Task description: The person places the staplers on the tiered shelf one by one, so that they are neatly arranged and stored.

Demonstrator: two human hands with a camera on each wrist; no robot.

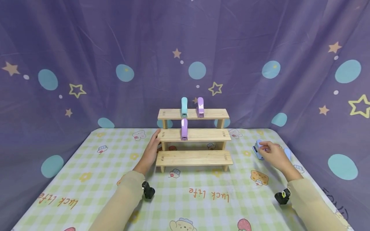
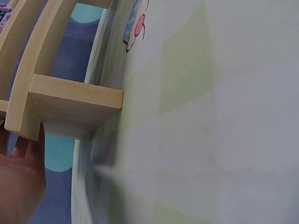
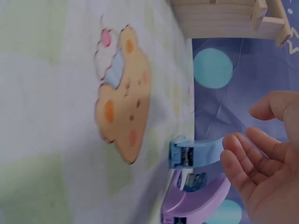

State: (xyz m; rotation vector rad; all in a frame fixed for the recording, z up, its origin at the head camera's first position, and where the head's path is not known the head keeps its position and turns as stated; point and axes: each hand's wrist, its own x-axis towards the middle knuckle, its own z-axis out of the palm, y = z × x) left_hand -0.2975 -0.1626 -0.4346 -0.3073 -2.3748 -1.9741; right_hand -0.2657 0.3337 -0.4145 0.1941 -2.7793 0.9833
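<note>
A three-tier wooden shelf [image 1: 199, 158] stands mid-table. My left hand [image 1: 148, 155] rests along its left side, fingers reaching up to the end of the middle board; in the left wrist view those fingers [image 2: 35, 149] go behind the board's end. A teal stapler [image 1: 184, 107] and a purple stapler [image 1: 200, 107] stand on the top board, with another purple stapler [image 1: 184, 130] on the middle one. On the right, my right hand [image 1: 273, 155] hovers over a light-blue stapler [image 3: 205, 153], thumb and fingers apart. Beside that lies a purple stapler [image 3: 205, 200], mostly hidden in the head view.
Another light-blue piece [image 1: 287, 153] shows just right of my right hand, near the table's right edge. A checkered cloth with cartoon prints covers the table [image 1: 202, 211]. Behind and at both sides hangs a purple curtain [image 1: 162, 80] with stars and dots.
</note>
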